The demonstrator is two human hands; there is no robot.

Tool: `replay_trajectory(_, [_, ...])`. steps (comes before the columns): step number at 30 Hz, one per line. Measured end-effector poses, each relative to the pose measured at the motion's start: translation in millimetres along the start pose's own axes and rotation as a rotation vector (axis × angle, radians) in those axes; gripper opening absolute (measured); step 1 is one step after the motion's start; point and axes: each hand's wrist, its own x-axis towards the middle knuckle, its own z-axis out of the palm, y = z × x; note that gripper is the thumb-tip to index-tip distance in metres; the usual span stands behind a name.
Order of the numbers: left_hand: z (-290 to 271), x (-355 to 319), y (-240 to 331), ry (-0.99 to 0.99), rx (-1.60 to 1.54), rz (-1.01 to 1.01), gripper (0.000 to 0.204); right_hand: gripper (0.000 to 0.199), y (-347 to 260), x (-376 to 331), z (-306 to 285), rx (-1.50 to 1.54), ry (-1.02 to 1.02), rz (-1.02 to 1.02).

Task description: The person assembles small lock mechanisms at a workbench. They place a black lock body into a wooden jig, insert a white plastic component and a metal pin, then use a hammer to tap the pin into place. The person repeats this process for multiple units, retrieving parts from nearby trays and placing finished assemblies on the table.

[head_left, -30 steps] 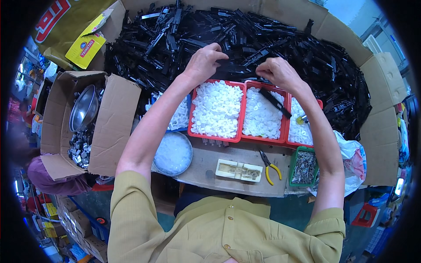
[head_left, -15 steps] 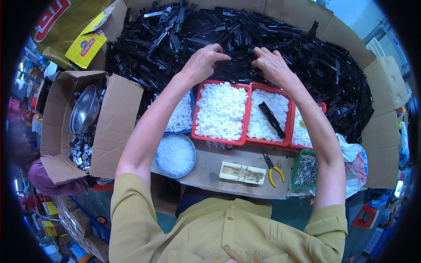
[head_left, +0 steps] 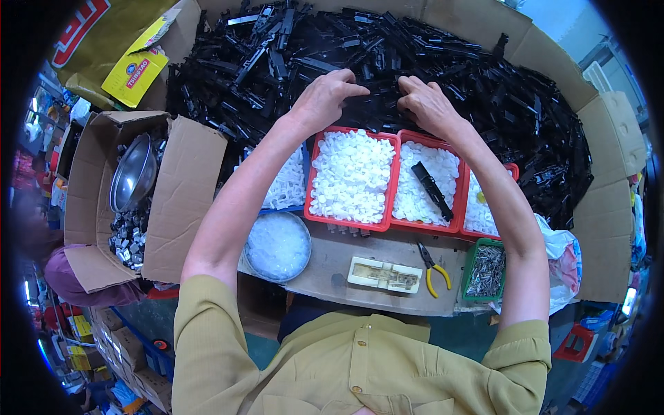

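Yellow-handled pliers [head_left: 434,268]; steel bowl [head_left: 133,173] (boxed)

Bright, even daylight fills the scene, strongest at the far right. Shadows are soft. The centre is sharp; fisheye bending curves straight edges toward the black, slightly blurred circular rim.

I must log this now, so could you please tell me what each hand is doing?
Left hand: fingers curled on the heap of black plastic parts; grip unclear.
Right hand: same, grip unclear.

Both arms outstretched; left hand [head_left: 325,98] curled, right hand [head_left: 425,104] fingers bent
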Motion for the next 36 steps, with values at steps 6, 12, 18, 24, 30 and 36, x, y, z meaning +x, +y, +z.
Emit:
replay_trajectory(6, [5, 8, 9, 0.033, -0.041, -0.001, 0.033, 0.011, 30, -16, -8, 0.476, 0.243, 0.088])
replay_trajectory(12, [16, 14, 31, 0.113, -0.123, 0.043, 0.026, 0.014, 34, -44, -39, 0.684, 0.280, 0.326])
replay_trajectory(18, [-16, 13, 9, 0.307, -0.175, 0.192, 0.031, 0.015, -24, -49, -44, 0.924, 0.184, 0.259])
replay_trajectory(24, [-81, -26, -10, 0.524, -0.110, -0.029, 0.031, 0.016, -114, -1, -21, 0.890, 0.056, 0.023])
replay_trajectory(30, [-136, -107, 28, 0.539, 0.013, -0.024, 0.029, 0.022, -151, 43, -7, 0.773, 0.221, 0.000])
replay_trajectory(36, [-118, -256, 86, 0.458, 0.011, -0.356, 0.021, 0.017, -142, -15, -25, 0.773, 0.267, -0.013])
